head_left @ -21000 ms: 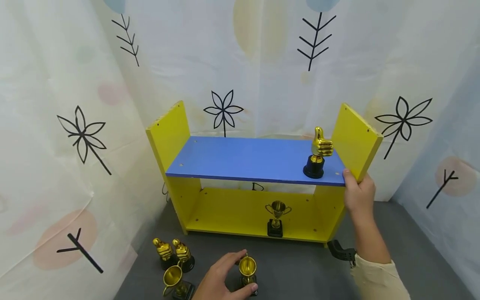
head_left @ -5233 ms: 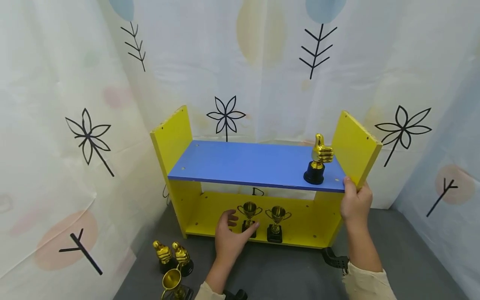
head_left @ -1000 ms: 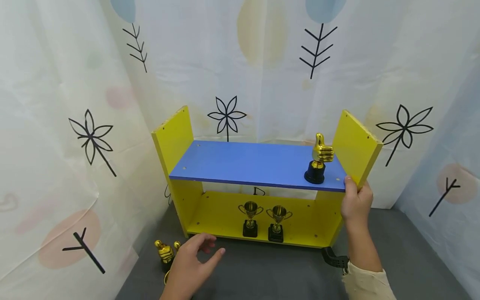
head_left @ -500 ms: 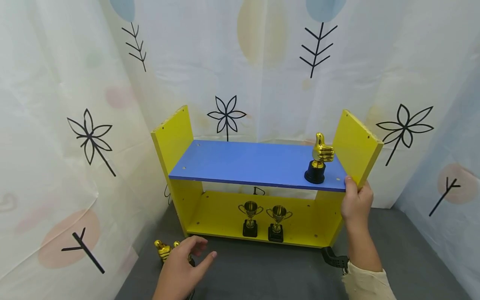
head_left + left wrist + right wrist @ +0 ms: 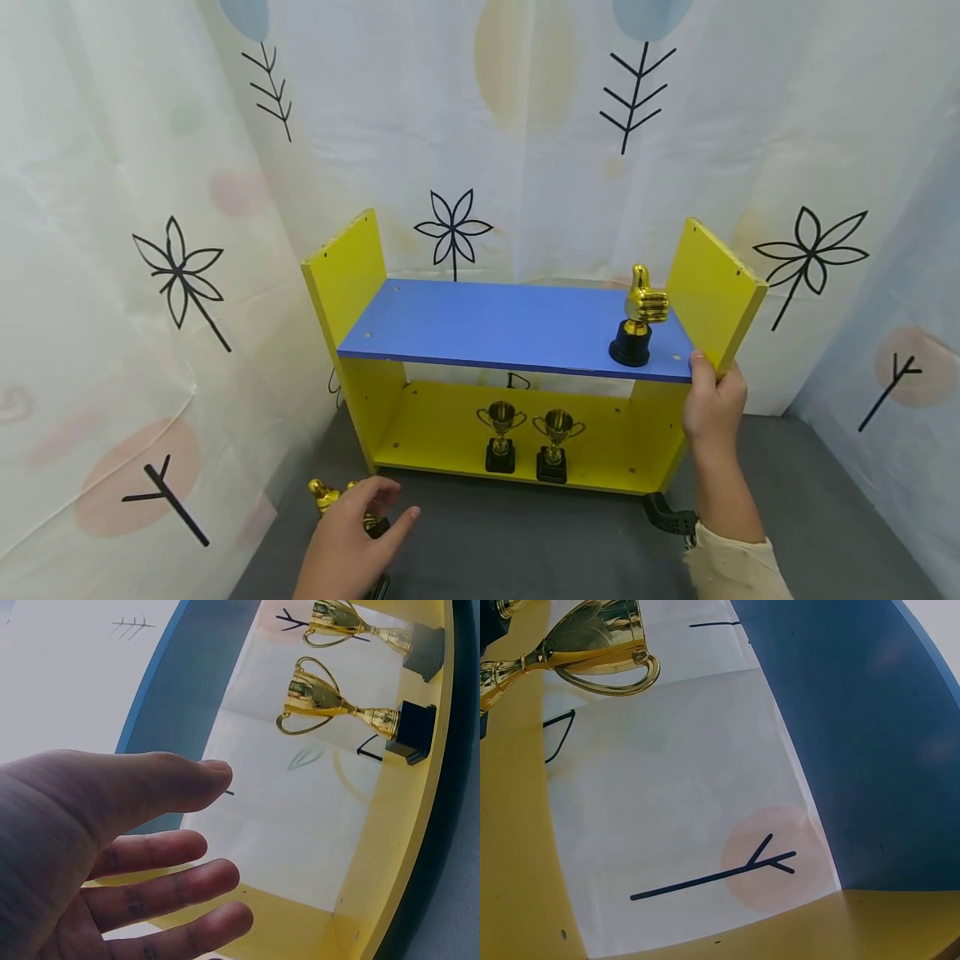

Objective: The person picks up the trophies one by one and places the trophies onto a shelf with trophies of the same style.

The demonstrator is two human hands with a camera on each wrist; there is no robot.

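My left hand (image 5: 348, 537) hovers at the lower left with thumb and fingers apart, holding nothing. It partly covers two gold thumbs-up trophies (image 5: 322, 495) and hides most of a trophy whose black base (image 5: 380, 587) shows below. In the left wrist view its spread fingers (image 5: 172, 889) have nothing between them. My right hand (image 5: 712, 412) grips the yellow-and-blue shelf (image 5: 487, 325) at its right side, thumb on the blue board's front corner. Two gold cup trophies (image 5: 501, 425) stand upright on the lower yellow board. One thumbs-up trophy (image 5: 637, 304) stands on the blue board's right end.
The shelf's raised yellow side panels (image 5: 348, 258) flank the blue board. Grey tabletop (image 5: 540, 542) stretches in front of the shelf. Behind and beside it hangs a pale patterned curtain (image 5: 525, 150). A black wrist strap (image 5: 670, 517) sits by the right sleeve.
One cup trophy has gone from the table to the lower board, beside the other. My left hand has since left it, drifting left and down over the trophies. The right hand stays put.
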